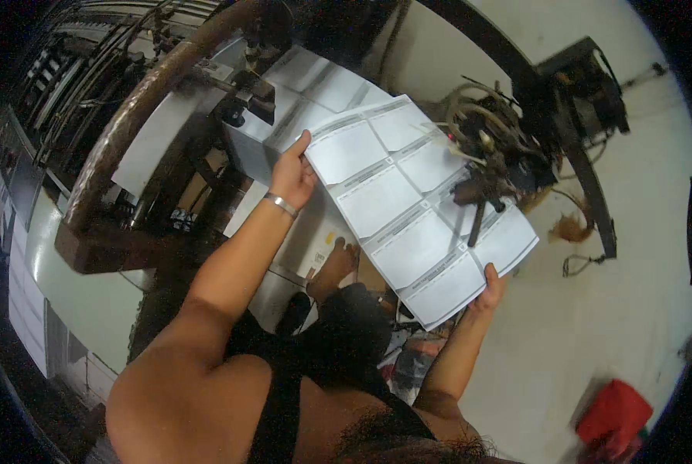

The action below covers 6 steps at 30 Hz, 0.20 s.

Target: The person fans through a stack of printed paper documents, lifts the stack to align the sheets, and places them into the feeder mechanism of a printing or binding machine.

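Observation:
A large white sheet of paper point(392, 201), printed with a grid of form-like boxes, is stretched between my two hands; whether it is one sheet or a thin pile I cannot tell. My left hand point(292, 174) grips its upper left edge, thumb on top. At the lower right corner my right hand point(488, 294) pinches the edge, fingers mostly underneath. Just behind the held sheet stands a tall stack of similar printed paper point(315, 66), overlapped by its far end. A dark metal machine part with hoses point(481, 189) hides some of the sheet's right side.
A thick worn metal bar point(141, 108) curves past on the left, beside a pale green panel point(83, 271). A dark arm with a boxy fitting point(582, 85) hangs at the right. A red cloth point(614, 414) lies at the lower right. My bare foot point(334, 271) shows below.

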{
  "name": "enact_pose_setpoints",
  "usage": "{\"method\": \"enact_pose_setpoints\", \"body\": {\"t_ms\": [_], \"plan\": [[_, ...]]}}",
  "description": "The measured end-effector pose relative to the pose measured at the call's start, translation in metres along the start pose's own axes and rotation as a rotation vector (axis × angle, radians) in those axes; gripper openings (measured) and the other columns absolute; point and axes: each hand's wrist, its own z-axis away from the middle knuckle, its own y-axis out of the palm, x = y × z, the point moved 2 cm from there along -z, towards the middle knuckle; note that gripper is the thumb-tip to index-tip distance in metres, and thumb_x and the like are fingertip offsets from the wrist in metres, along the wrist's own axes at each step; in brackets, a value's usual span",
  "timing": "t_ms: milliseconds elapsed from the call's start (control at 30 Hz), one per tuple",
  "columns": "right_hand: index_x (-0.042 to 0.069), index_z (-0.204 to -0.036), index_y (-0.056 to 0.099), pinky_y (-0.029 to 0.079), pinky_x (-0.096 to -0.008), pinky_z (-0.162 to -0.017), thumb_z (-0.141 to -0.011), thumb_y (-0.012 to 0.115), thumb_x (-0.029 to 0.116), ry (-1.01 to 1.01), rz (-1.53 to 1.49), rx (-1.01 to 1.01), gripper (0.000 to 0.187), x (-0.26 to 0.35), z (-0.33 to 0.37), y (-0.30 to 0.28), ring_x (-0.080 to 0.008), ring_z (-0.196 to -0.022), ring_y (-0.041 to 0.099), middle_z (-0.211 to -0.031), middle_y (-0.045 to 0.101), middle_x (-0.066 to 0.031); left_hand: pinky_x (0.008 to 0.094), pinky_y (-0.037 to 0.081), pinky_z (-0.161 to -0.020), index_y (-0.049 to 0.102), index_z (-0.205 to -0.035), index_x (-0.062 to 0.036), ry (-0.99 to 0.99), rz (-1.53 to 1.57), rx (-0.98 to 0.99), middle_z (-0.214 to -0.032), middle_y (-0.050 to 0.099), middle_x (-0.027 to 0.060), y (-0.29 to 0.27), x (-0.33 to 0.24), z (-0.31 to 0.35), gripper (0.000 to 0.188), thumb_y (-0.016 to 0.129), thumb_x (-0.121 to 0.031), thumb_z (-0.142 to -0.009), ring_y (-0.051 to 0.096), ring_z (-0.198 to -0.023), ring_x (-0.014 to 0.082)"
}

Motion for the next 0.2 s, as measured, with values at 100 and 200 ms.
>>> {"method": "enact_pose_setpoints", "body": {"t_ms": [100,200], "plan": [[-0.005,-0.133,0.035,0.041,-0.0417,-0.098,-0.078,0.062,0.016,-0.004,-0.029,0.052,0.065,-0.022,-0.012,-0.021,-0.0317,-0.114,0.052,-0.126,0.050,-0.0187,0.0295,0.052,-0.082,0.057,-0.106,-0.0009,0.084,-0.025,-0.091,-0.103,0.065,0.0112,0.008,-0.008,0.006,0.028,0.054,-0.026,-0.093,0.064,-0.092,0.0180],[-0.005,-0.132,0.037,0.041,-0.0414,-0.097,-0.079,0.060,0.015,0.017,-0.036,0.046,0.061,-0.044,-0.028,-0.048,-0.0299,-0.114,0.052,-0.126,0.051,-0.0168,0.0313,0.052,-0.085,0.056,-0.107,-0.0004,0.080,0.021,-0.054,-0.108,0.063,0.0126,0.004,-0.011,-0.002,0.026,0.053,-0.022,-0.093,0.063,-0.094,0.0209]]}}
